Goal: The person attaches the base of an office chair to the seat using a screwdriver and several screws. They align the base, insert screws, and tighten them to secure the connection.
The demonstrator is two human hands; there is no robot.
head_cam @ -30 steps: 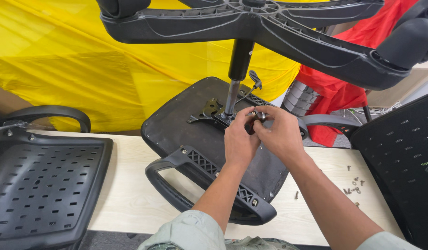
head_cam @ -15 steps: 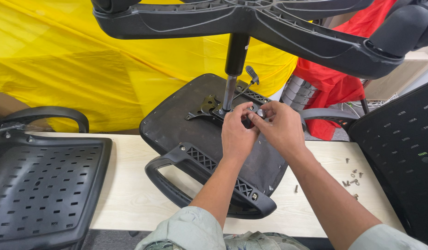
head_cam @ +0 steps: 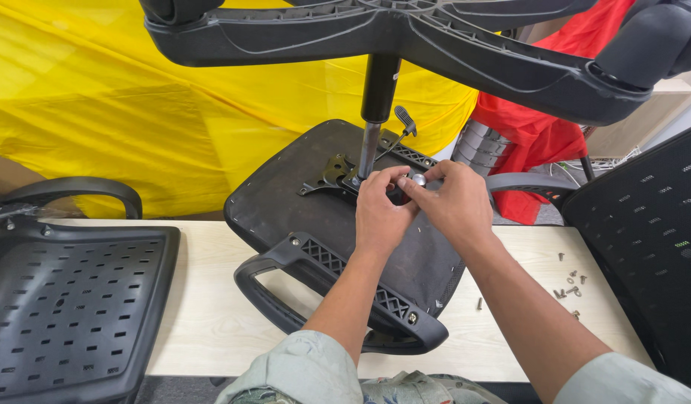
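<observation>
Both hands meet on the upturned chair seat lying on the desk: left hand braces the mechanism plate, right hand fingers pinch a small silver bolt, best kept square while threading.

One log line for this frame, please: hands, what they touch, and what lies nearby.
left hand: on seat underside by mechanism plate | right hand: fingers pinch small silver part | loose screws on table
</observation>
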